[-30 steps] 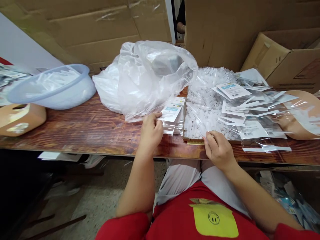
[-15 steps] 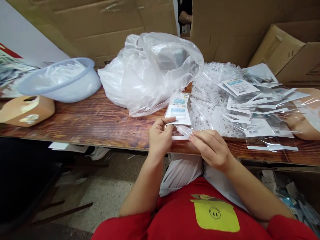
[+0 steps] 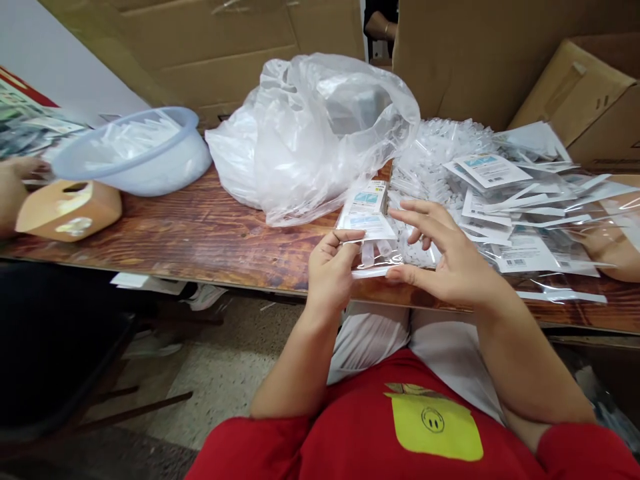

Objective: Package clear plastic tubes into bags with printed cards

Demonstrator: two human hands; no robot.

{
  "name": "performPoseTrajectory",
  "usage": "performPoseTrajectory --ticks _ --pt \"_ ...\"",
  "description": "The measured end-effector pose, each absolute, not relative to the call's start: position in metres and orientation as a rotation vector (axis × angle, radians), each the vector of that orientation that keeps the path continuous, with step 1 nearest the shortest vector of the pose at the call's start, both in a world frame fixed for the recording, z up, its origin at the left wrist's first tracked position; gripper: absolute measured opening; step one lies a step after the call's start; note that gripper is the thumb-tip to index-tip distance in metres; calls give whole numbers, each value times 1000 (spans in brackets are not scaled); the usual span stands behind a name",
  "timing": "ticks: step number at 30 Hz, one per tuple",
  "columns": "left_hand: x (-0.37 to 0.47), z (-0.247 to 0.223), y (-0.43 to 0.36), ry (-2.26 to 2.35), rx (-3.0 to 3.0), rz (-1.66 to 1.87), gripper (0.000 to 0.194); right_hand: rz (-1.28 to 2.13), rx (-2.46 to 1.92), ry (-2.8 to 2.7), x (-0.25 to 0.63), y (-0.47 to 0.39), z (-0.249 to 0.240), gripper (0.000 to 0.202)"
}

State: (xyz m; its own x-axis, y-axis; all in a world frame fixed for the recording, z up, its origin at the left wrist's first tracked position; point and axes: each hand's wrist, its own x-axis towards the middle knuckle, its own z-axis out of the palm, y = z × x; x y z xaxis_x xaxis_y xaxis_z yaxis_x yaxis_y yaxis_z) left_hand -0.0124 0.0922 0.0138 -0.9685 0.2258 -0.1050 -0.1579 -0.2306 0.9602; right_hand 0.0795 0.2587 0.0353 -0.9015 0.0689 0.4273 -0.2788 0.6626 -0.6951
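We see a long wooden counter (image 3: 200, 233) with a glossy, dark-grained top, backed by large brown cardboard boxes (image 3: 465, 53). Toward its back edge sits a big crumpled clear plastic bag (image 3: 310, 133), its contents too veiled to make out. At the right end we find a heap of small translucent white plastic pieces (image 3: 430, 160) overlaid with a loose spread of flat clear sleeves holding white printed cards (image 3: 505, 193). Toward the left end stands a round pale-blue plastic basin (image 3: 130, 150) filled with clear plastic wrappers, and just in front of it a tan rounded block (image 3: 70, 210) with a slot in its top. At the front edge, near the middle, we hold a thin stack of packets (image 3: 367, 217), glossy sleeves with white cards printed in light blue, raised just above the wood. Our left hand (image 3: 333, 270) is closed on the stack's lower left corner, thumb on top and fingers curled beneath. Our right hand (image 3: 445, 257) is open, fingers spread and slightly bent, the thumb resting against the stack's lower right edge.
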Motion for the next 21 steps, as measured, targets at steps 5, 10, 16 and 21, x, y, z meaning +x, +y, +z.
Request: performPoseTrajectory --ticks 5,10,16,21 --pt "-4 14 93 1856 156 2305 19 1408 82 -2441 57 252 20 61" --pt "15 23 80 1839 412 2257 17 1491 53 -2169 53 234 15 25" --pt "6 36 63 1698 929 1910 37 1074 -8 -2096 92 279 53 13" --pt "-61 28 77 2301 1299 1425 34 885 -171 -1961 92 394 84 22"
